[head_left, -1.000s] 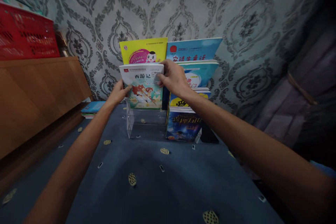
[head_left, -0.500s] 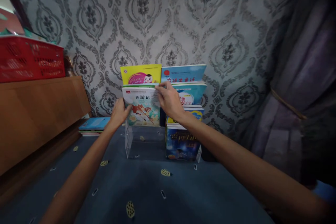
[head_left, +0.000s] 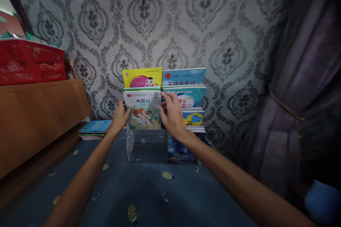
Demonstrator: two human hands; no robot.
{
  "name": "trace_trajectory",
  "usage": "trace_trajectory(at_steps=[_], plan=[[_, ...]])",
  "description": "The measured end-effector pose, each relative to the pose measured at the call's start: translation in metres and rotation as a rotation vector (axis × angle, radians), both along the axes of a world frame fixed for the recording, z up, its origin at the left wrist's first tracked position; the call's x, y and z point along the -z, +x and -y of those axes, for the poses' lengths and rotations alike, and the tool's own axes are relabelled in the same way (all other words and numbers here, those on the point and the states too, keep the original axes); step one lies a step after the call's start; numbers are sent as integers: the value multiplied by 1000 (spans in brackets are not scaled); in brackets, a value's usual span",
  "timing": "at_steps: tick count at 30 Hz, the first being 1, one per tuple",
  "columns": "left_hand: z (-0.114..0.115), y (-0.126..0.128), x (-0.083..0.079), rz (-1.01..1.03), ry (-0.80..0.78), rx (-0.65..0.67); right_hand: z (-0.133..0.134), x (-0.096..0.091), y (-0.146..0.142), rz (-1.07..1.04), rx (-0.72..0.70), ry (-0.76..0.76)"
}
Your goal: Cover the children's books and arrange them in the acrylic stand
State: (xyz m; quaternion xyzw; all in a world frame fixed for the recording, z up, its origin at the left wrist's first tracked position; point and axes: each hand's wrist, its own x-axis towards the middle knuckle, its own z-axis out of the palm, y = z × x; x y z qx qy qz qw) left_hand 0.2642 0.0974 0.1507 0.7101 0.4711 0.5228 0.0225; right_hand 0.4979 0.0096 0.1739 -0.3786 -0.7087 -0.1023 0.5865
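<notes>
A clear tiered rack point(head_left: 145, 145) stands on the blue surface against the patterned wall, filled with children's books. A white picture book point(head_left: 143, 108) sits in its left column, in front of a yellow book point(head_left: 142, 76). My left hand point(head_left: 119, 117) grips the white book's left edge. My right hand point(head_left: 173, 116) is at its right edge with fingers spread and fingertips just touching it. Blue books point(head_left: 184, 78) fill the right column behind my right hand.
A wooden cabinet point(head_left: 37, 117) runs along the left with a red crate point(head_left: 29, 62) on top. A stack of flat books point(head_left: 94, 129) lies at its foot. A grey curtain point(head_left: 298, 92) hangs at the right. The blue cloth point(head_left: 160, 191) stretches in front of the rack.
The white book has gone down into the rack's left column. My right hand slid from the book's top corner to its right edge and loosened its hold.
</notes>
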Motion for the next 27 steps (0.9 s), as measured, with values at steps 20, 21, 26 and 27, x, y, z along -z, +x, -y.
trace_trajectory(at_steps=[20, 21, 26, 27], plan=[[-4, 2, 8, -141, 24, -125, -33, 77, -45, -454, 52, -340], [-4, 2, 8, -138, 26, -129, -34, 77, -47, -453, 65, -332], [2, 4, 7, -157, -3, -147, -36, 80, -50, -416, 114, -289], [3, 5, 7, -163, -6, -152, -36, 81, -49, -406, 109, -280]])
